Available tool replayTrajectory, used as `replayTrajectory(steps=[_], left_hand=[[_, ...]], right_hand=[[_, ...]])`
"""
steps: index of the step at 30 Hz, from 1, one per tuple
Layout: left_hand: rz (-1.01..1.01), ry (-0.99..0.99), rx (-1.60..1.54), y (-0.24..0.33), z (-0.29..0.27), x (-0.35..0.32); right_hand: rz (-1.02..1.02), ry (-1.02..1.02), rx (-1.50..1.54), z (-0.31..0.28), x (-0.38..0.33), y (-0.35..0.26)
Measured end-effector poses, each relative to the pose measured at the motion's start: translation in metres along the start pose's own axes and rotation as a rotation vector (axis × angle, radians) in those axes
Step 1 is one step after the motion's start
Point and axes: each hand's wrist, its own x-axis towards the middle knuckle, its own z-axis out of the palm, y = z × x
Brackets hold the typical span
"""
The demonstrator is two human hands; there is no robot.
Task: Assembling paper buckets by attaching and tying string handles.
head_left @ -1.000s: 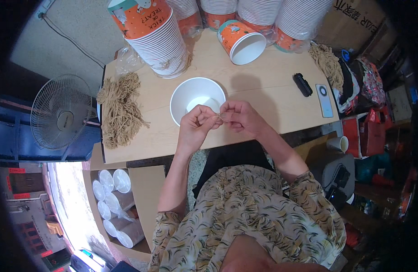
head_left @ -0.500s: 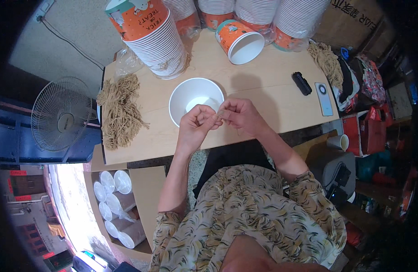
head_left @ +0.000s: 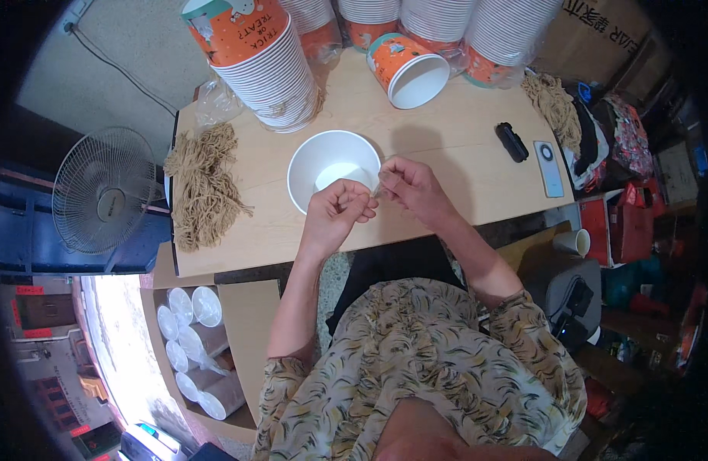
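My left hand (head_left: 335,219) and my right hand (head_left: 421,198) meet in front of me, over the near part of the table. Both are closed in pinches, with a thin tan cord (head_left: 376,192) running between the fingertips; much of it is hidden by the fingers. Just beyond my left hand a white paper bucket (head_left: 304,170) stands with its open mouth up. To the left lies a loose heap of tan cords (head_left: 206,188).
A tall stack of orange-printed paper buckets (head_left: 266,84) leans at the back left. One orange bucket (head_left: 400,69) lies tipped at the back. A black object (head_left: 511,142) and a phone (head_left: 550,173) rest at right. A carton of wrapped cups (head_left: 246,338) stands lower left, near a fan (head_left: 108,200).
My right hand has lifted slightly away from my left, opening a small gap where the cord shows between the fingertips. The left hand has hardly moved.
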Motion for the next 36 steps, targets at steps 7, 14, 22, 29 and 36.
replayTrajectory(steps=[7,14,22,29,36], left_hand=[[0.027,-0.038,-0.012,-0.002,-0.002,0.000],[0.220,0.037,0.014,-0.011,0.010,-0.007],[0.567,0.153,0.644,-0.010,0.011,-0.028],[0.843,0.254,0.952,-0.030,0.004,-0.030],[0.829,0.249,1.053,-0.037,-0.015,-0.030]], right_hand=[[0.062,0.041,-0.010,0.000,0.000,-0.015],[-0.065,0.022,-0.070,0.003,-0.004,-0.007],[0.102,-0.239,-0.427,-0.019,-0.028,-0.021],[0.054,-0.247,-0.144,-0.025,-0.039,-0.022],[-0.055,-0.180,0.034,-0.035,-0.052,-0.044]])
